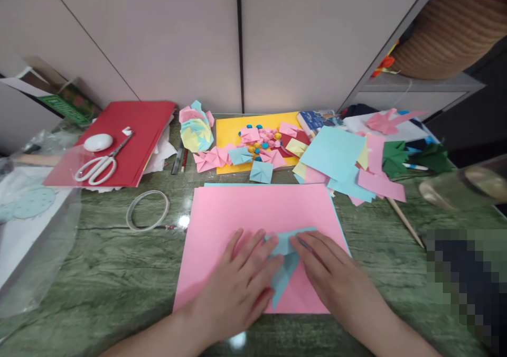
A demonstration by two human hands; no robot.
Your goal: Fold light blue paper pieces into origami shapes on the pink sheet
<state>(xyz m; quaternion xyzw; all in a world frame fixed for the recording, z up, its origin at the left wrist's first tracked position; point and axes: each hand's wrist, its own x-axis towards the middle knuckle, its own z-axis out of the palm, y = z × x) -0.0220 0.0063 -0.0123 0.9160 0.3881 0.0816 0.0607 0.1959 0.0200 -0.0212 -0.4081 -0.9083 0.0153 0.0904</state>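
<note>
A piece of light blue paper, folded along its upper part and narrowing to a point below, lies on a pink paper sheet. My left hand rests flat with fingers spread, its fingertips on the left side of the blue paper. On the other side, my right hand has its fingers together and bent, gripping the folded right edge. The thumb of my right hand is mostly hidden. Beneath the pink sheet, blue sheet edges show.
Behind lie small folded paper pieces and beads on a yellow sheet. Loose blue sheets are to the right, near a wooden stick. At left are scissors on a red folder, a tape roll and a plastic bag.
</note>
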